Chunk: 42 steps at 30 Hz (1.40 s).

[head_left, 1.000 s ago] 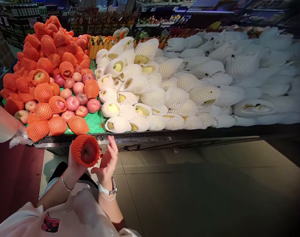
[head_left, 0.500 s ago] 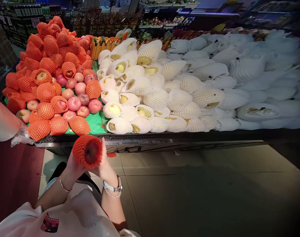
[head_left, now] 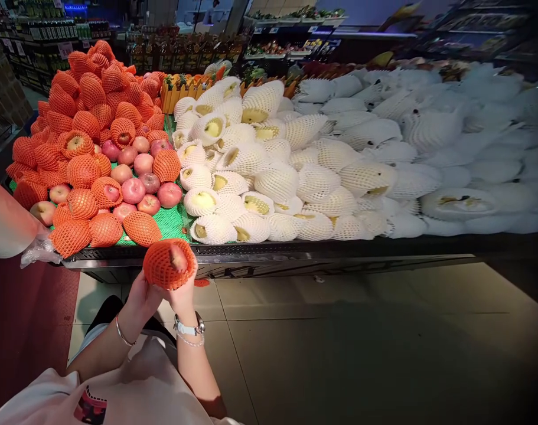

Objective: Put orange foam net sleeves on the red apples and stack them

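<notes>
Raised since a moment ago, the net-sleeved apple [head_left: 170, 264] sits gripped from below by left hand [head_left: 142, 298] and right hand [head_left: 182, 297], just before the fruit stand [head_left: 322, 255]'s near edge, net not yet off.

The orange foam net [head_left: 159, 273] hides most of the apple [head_left: 178, 258]; only a small red patch shows at the open end. The fingers of the left hand [head_left: 142, 297] and right hand [head_left: 181, 298] are hidden behind it. Another person's arm [head_left: 5, 224] is cut off by the left edge, its hand lost behind a plastic bag [head_left: 39, 250]. The white-wrapped fruit [head_left: 472, 141] at far right blurs together, and the shelf labels [head_left: 51, 32] at the back are too small to read.
</notes>
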Tool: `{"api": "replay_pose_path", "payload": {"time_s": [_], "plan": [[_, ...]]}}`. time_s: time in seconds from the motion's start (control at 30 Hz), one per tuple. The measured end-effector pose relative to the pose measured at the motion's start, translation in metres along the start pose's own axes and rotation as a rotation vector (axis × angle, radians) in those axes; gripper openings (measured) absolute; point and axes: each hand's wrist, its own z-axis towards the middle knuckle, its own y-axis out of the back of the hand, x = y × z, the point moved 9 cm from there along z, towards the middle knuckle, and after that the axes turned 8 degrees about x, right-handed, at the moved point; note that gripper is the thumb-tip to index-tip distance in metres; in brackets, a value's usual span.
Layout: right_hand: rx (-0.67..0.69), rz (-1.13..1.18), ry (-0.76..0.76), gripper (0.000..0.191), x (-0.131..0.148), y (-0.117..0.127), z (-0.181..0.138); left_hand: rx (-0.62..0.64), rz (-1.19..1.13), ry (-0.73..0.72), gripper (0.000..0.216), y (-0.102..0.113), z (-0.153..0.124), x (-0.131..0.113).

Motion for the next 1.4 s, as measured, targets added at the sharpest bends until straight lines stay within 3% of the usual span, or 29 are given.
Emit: {"api": "replay_pose_path", "payload": {"time_s": [0.1, 0.2, 0.27, 0.33, 0.47, 0.6, 0.77, 1.0, 1.23, 1.4], "plan": [[-0.103, -0.042, -0.007, 0.097, -0.002, 0.004, 0.019, -0.002, 0.069, -0.086, 0.025, -0.006, -0.006, -0.012], [-0.245, -0.161, 0.035, 0.096, -0.002, 0.019, 0.046, 0.054, 0.271, -0.334, 0.028, -0.022, -0.022, -0.041], [-0.291, -0.226, 0.066, 0.095, -0.006, 0.027, 0.063, 0.149, 0.485, -0.475, 0.031, -0.041, -0.031, -0.060], [-0.275, -0.289, 0.076, 0.094, -0.014, 0.030, 0.076, 0.277, 0.772, -0.528, 0.036, -0.067, -0.030, -0.070], [-0.152, -0.399, 0.128, 0.091, -0.026, 0.022, 0.086, 0.430, 1.304, -0.580, 0.059, -0.110, 0.003, -0.086], [-0.119, -0.511, 0.189, 0.084, -0.024, 0.013, 0.087, 0.528, 1.631, -0.521, 0.080, -0.133, 0.055, -0.091], [-0.075, -0.688, 0.174, 0.083, -0.022, 0.007, 0.091, 0.529, 1.903, -0.474, 0.092, -0.134, 0.080, -0.088], [0.045, -0.846, 0.092, 0.081, -0.030, 0.007, 0.096, 0.405, 2.010, -0.485, 0.106, -0.131, 0.090, -0.078], [0.172, -0.755, 0.044, 0.093, -0.038, 0.009, 0.099, 0.329, 2.094, -0.502, 0.117, -0.133, 0.095, -0.077], [0.241, -0.652, 0.116, 0.075, -0.032, 0.017, 0.086, 0.299, 2.427, -0.532, 0.102, -0.131, 0.089, -0.072]]}}
